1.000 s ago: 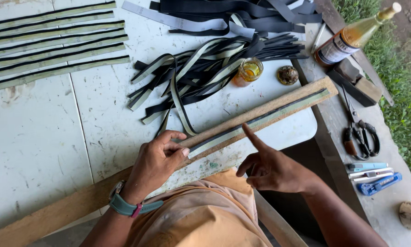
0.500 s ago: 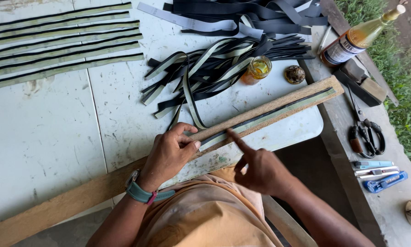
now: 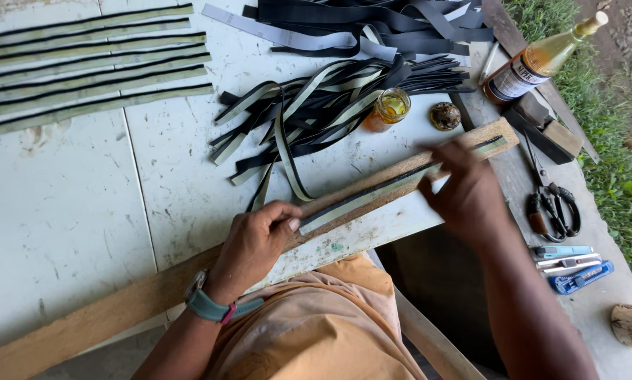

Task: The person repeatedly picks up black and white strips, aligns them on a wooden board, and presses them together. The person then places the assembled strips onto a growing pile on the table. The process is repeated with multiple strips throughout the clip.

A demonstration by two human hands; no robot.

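Head view: left hand (image 3: 256,239) lies knuckles up, fingers curled, thumb tip pressing down the near end of a pale green strip with a black edge (image 3: 393,184) that lies along a long wooden plank (image 3: 119,309). Teal watch (image 3: 207,306) on that wrist. Right hand (image 3: 467,193), motion-blurred, sits on the strip toward its 2 o'clock end, fingers bent over it; whether it pinches or only presses, cannot tell. Plank runs diagonally from 8 o'clock to 2 o'clock across the white table (image 3: 69,211).

Containers: small glass jar (image 3: 388,109) with amber liquid at 12 o'clock of the strip, a round dark lid (image 3: 445,116) just beside it at 3 o'clock. Bottle (image 3: 541,60), amber liquid, lies tilted at 2 o'clock.

Materials: a tangled heap of black and green strips (image 3: 316,116) at 12 o'clock of the left hand, flat and rubbery-looking; finished strips laid in parallel rows (image 3: 83,67) at 10 o'clock. Scissors (image 3: 552,200) and blue utility knives (image 3: 573,264) at 3 o'clock of the right hand, on rough concrete.
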